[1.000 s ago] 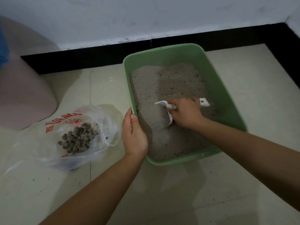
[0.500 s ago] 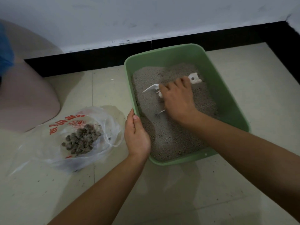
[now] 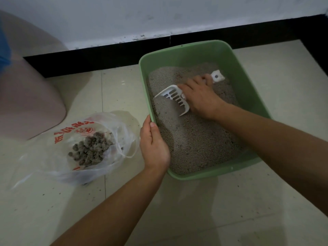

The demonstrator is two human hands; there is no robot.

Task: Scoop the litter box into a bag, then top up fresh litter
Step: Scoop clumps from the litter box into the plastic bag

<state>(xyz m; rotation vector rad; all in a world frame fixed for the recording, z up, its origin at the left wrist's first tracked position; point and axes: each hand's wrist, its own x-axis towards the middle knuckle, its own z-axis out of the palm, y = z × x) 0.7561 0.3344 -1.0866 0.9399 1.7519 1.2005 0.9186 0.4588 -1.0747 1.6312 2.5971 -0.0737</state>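
A green litter box (image 3: pixel 248 71) sits on the tiled floor, filled with grey litter (image 3: pixel 195 139). My right hand (image 3: pixel 200 98) grips the handle of a white slotted scoop (image 3: pixel 174 97); the scoop's blade lies in the litter near the box's left wall. My left hand (image 3: pixel 153 144) holds the left rim of the box, thumb over the edge. To the left, a clear plastic bag (image 3: pixel 85 144) with red print lies open on the floor, holding several dark clumps (image 3: pixel 90 150).
A pink rounded container (image 3: pixel 26 96) stands at the far left. A black skirting board (image 3: pixel 106 55) and white wall run behind the box. Pale floor tiles (image 3: pixel 195 210) stretch in front and to the right.
My right hand has turned the scoop so that its slotted face shows, and has drawn it leftward toward the box's left wall. My left hand stays on the rim.
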